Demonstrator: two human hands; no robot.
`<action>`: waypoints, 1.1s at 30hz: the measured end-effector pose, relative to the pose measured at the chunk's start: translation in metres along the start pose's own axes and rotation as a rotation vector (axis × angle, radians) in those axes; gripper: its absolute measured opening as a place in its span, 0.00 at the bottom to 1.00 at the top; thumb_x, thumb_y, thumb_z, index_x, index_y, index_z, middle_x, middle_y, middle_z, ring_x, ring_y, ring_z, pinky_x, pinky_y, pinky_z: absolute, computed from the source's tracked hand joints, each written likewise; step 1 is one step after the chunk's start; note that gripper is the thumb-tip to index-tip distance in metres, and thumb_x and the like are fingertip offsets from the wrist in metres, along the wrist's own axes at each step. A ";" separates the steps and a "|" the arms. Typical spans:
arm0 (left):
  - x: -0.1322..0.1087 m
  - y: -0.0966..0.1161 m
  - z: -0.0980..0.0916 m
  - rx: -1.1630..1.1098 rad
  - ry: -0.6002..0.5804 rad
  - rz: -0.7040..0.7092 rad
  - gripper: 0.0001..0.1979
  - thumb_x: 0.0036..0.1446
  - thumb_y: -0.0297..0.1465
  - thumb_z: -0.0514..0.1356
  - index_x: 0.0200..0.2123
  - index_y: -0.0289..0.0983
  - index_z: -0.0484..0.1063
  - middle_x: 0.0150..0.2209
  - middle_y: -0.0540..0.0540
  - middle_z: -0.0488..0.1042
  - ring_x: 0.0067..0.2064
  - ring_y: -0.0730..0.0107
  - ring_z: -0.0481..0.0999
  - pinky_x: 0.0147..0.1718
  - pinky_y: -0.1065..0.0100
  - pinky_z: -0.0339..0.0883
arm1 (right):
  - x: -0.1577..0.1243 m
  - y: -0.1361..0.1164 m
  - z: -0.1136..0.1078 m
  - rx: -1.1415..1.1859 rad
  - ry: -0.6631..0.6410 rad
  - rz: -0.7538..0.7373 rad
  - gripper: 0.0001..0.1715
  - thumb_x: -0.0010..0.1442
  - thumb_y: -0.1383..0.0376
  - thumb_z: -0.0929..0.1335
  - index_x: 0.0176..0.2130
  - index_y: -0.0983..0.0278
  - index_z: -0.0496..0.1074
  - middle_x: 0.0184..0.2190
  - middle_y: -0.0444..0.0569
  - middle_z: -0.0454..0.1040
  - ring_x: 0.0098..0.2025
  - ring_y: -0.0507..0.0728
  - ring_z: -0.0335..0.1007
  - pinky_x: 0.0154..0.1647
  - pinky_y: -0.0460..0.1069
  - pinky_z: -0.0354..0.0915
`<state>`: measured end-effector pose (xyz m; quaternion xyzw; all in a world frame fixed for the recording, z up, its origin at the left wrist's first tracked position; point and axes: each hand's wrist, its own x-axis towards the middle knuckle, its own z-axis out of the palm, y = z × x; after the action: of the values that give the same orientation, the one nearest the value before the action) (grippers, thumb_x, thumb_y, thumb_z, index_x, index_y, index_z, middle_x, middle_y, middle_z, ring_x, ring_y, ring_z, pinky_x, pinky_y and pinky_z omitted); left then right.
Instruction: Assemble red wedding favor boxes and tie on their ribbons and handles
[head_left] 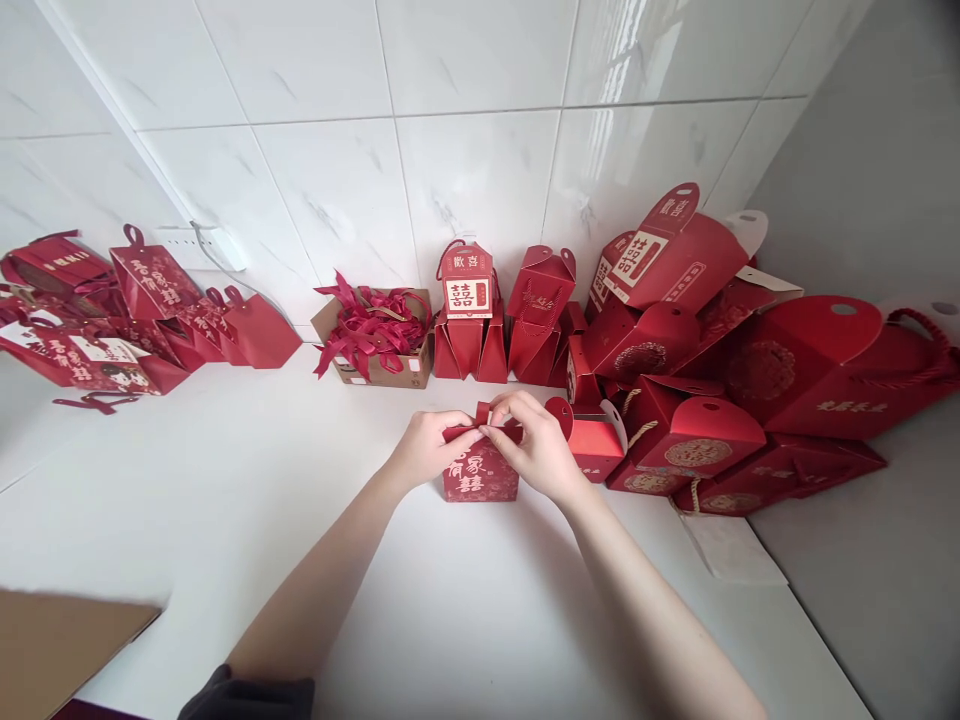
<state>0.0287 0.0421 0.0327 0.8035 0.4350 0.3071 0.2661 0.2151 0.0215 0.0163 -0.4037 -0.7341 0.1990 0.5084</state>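
Observation:
A small red gift box (484, 476) with white Chinese lettering on its front stands upright on the white table, between my hands. My left hand (436, 447) pinches the left side of its top edge. From the right, my right hand (531, 440) pinches the same top, its thumb close to the left thumb at the middle. A red ribbon loop (483, 411) rises from the top between my fingers. My fingertips partly hide how the loop meets the box.
Behind stands a cardboard box (382, 372) heaped with red ribbons (375, 325). Red gift boxes (469, 345) line the wall and pile up at right (675, 340). More red boxes (154, 290) lie at left. A brown cardboard piece (67, 645) occupies the near left corner.

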 end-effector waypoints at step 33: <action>-0.001 0.004 -0.003 0.056 -0.071 -0.023 0.06 0.58 0.33 0.56 0.34 0.37 0.71 0.30 0.53 0.72 0.31 0.74 0.67 0.32 0.73 0.60 | 0.001 -0.003 -0.021 -0.313 -0.197 -0.166 0.08 0.64 0.69 0.65 0.38 0.60 0.74 0.44 0.49 0.76 0.46 0.57 0.72 0.43 0.51 0.67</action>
<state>0.0285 0.0397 0.0368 0.8160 0.4431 0.2629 0.2622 0.2329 0.0179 0.0275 -0.3947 -0.8329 0.0783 0.3799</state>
